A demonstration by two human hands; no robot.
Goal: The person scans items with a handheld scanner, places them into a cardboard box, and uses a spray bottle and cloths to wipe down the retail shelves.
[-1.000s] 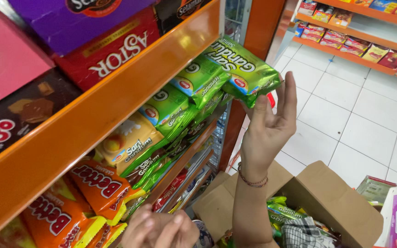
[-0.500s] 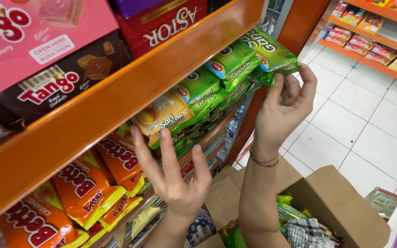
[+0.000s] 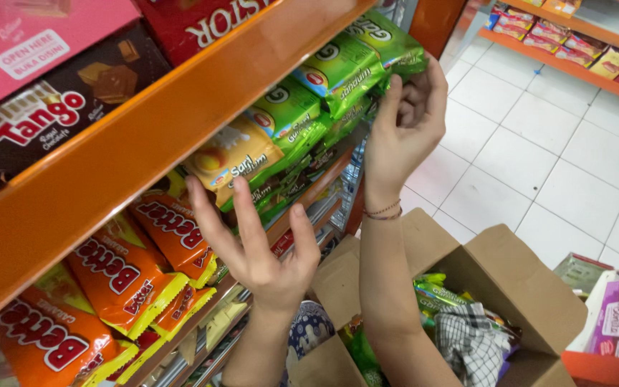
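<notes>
Where the view starts, at the bottom edge, one open carton (image 3: 517, 287) stands with its flaps up, holding green packs (image 3: 435, 290) and a checked cloth (image 3: 471, 337); count of packs inside unclear. Both forearms rise in front of it. Left hand (image 3: 256, 247): fingers spread wide, palm to camera, holding nothing, fingertips just below the yellow pack (image 3: 234, 154). Beside that hand, three orange packs (image 3: 116, 269) show plainly on the lower shelf, with more partly hidden behind. Right hand (image 3: 406, 118): fingers curled loosely, tips touching the end green wafer pack (image 3: 388, 46); whether it grips the pack I cannot tell. One bracelet (image 3: 382, 212) on that wrist. Green wafer packs in the row: about four visible, overlapping. Above, the orange shelf edge (image 3: 145, 143) carries one pink box (image 3: 30, 43), one brown box (image 3: 66, 107), one red box (image 3: 209, 21). Far right: another shelf (image 3: 574, 68) across the white tiled floor (image 3: 539, 158).
</notes>
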